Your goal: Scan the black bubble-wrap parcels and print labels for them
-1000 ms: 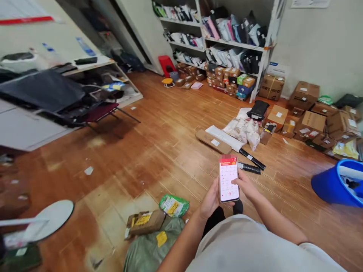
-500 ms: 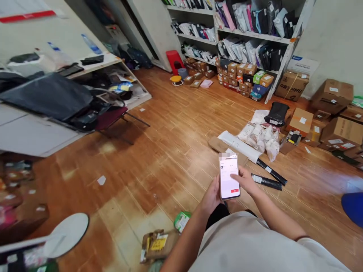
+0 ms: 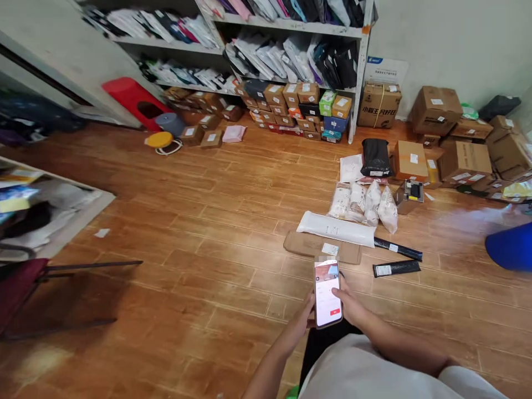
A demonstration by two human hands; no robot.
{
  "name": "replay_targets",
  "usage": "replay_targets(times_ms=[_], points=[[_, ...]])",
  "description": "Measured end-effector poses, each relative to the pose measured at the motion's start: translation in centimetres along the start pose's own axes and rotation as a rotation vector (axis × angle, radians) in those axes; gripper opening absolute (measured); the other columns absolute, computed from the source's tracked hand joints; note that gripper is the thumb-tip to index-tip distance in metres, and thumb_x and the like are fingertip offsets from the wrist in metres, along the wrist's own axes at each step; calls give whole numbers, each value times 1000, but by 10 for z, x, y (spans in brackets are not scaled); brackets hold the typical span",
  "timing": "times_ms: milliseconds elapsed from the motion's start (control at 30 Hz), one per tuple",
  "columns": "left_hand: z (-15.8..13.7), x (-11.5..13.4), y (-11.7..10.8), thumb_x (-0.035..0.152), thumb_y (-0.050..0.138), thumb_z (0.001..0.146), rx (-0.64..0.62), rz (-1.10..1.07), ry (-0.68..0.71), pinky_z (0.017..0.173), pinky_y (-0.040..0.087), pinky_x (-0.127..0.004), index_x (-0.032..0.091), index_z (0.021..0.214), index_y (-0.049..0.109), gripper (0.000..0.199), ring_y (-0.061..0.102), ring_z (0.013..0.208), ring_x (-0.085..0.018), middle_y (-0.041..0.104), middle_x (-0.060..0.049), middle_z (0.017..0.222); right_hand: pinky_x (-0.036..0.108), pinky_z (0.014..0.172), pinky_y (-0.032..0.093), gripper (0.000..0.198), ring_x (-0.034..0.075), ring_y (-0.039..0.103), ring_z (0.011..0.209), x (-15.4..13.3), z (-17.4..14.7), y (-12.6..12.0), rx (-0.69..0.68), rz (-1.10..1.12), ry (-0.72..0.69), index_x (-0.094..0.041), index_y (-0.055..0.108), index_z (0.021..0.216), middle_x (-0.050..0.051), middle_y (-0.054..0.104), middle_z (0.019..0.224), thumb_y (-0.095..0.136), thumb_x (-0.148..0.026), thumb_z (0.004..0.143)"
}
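A smartphone [image 3: 327, 299] with a lit screen is held upright in front of my body. My left hand [image 3: 305, 315] is closed round its left side and lower back, with part of the fingers hidden behind it. My right hand [image 3: 349, 302] grips the right edge, and its thumb lies over the screen. A red button shows near the bottom of the display. Just beyond the phone, a flat brown package [image 3: 303, 245] and a long white package [image 3: 336, 228] lie on the floor. Two slim black packages [image 3: 397, 268] rest to their right.
Stuffed clear bags [image 3: 357, 202], a black parcel [image 3: 375, 158] and cardboard boxes [image 3: 464, 160] stand on the right. Shelves [image 3: 291, 25] of bagged parcels line the back wall. A red stool [image 3: 135, 100] lies tipped at left; a chair [image 3: 25, 299] and a blue bin [image 3: 510, 246] flank me.
My view has swung right and down, so the desk has mostly left the frame at left. The phone stays in both hands, and its screen now shows a picture at the top.
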State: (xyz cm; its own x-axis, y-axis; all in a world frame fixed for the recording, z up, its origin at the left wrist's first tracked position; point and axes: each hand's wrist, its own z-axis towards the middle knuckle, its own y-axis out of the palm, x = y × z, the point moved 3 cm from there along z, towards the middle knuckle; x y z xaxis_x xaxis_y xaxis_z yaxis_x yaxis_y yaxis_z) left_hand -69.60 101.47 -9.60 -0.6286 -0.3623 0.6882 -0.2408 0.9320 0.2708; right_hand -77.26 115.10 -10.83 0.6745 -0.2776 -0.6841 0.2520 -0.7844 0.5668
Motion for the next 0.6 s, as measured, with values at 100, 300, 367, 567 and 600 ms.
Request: replay_targets(times_ms=[100, 300, 367, 567, 600], points=[[34, 16, -49, 83, 70, 75, 90, 167, 28, 102, 54, -48, 23, 130, 72, 81, 63, 123, -38, 69, -15, 134, 49, 95, 57, 60, 32, 74, 102, 5, 45, -4, 68, 3, -2, -30, 63, 107, 6, 78, 104, 90, -61, 64], [93, 16, -129, 65, 78, 69, 148, 315, -194, 96, 55, -47, 22, 126, 71, 72, 69, 108, -37, 74, -11, 106, 55, 100, 57, 70, 34, 76, 106, 34, 111, -5, 218, 124, 38, -30, 64, 113, 6, 79, 105, 94, -63, 60], [120, 16, -150, 64, 77, 68, 133, 370, -232, 95, 55, -47, 21, 120, 72, 68, 69, 105, -37, 74, -11, 101, 58, 103, 55, 71, 36, 75, 112, 50, 136, -4, 239, 197, 50, -29, 65, 115, 8, 80, 108, 93, -66, 62], [240, 25, -213, 69, 70, 70, 142, 584, 49, 105, 52, -50, 19, 113, 71, 65, 66, 112, -39, 69, -18, 113, 57, 107, 53, 70, 37, 75, 114, 132, 246, -14, 481, 379, -86, -26, 70, 113, 12, 81, 114, 90, -71, 64], [262, 19, -227, 69, 68, 73, 141, 576, 70, 107, 51, -50, 20, 116, 69, 65, 65, 115, -39, 68, -19, 118, 57, 106, 53, 70, 37, 75, 113, 151, 270, -17, 526, 409, -111, -26, 70, 114, 12, 81, 116, 90, -71, 64]])
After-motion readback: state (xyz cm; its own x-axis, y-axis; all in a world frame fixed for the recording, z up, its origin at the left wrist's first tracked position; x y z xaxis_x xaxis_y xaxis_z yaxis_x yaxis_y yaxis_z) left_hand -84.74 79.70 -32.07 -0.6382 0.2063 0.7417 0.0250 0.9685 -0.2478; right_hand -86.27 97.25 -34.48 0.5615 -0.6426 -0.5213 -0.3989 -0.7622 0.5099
